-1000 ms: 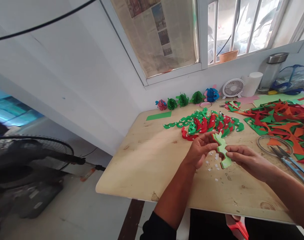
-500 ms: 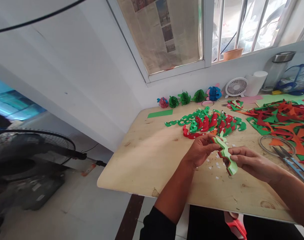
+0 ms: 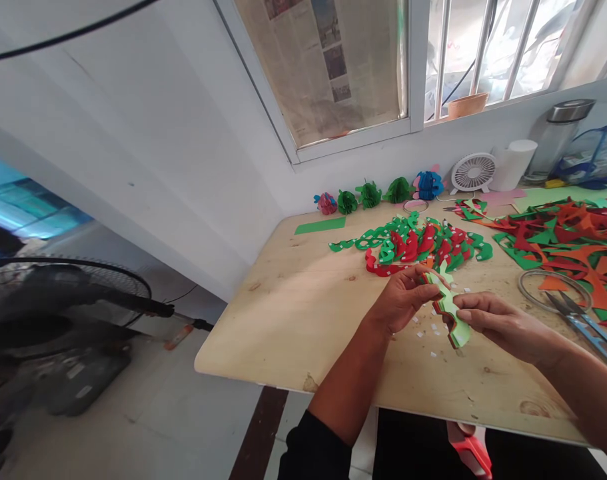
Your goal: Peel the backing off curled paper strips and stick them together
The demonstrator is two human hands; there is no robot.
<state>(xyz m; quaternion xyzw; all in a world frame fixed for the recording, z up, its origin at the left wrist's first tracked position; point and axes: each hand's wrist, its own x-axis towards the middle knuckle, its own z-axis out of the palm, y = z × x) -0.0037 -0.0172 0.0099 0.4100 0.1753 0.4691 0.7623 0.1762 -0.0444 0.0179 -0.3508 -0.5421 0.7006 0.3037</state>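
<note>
Wooden table, nothing fancy. Left hand's pinching the green cutout at its 11 o'clock end, right hand's got its 3 o'clock edge, scissors off at 3.

Seen from the paper stack above the desk, the cut-out heap lies at 11 o'clock, with a row of paper ornaments behind it by the wall. The flat strip is at 10, the fan at 12, the bottle at 1, the scraps at 2, and the scissors at 3, tips over the ring.
</note>
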